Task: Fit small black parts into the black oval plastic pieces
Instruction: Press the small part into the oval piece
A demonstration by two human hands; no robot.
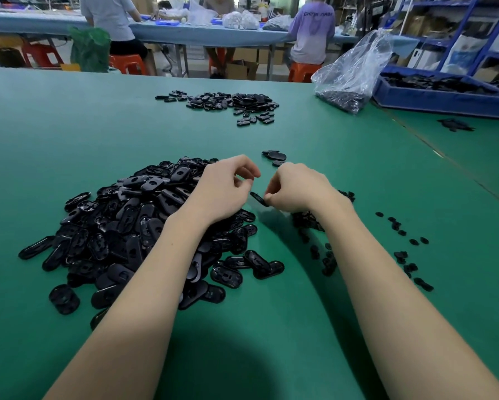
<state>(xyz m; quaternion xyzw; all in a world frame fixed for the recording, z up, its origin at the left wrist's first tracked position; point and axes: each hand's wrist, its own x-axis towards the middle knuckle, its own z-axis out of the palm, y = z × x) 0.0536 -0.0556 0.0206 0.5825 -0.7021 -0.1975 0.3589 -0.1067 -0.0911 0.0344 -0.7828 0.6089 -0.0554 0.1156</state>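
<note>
A big heap of black oval plastic pieces (144,226) lies on the green table, left of centre. My right hand (297,189) pinches one black oval piece (258,198) at its edge, held just above the table. My left hand (225,186) hovers over the heap's right side with fingers curled; whether it holds a small part I cannot tell. Small black parts (401,229) are scattered to the right of my right forearm, and more lie under my right wrist (308,220).
A second pile of black oval pieces (231,103) lies farther back, with a few loose ones (274,155) near my hands. A clear plastic bag of parts (349,73) and a blue bin (444,96) stand at the back right. People sit at a far table.
</note>
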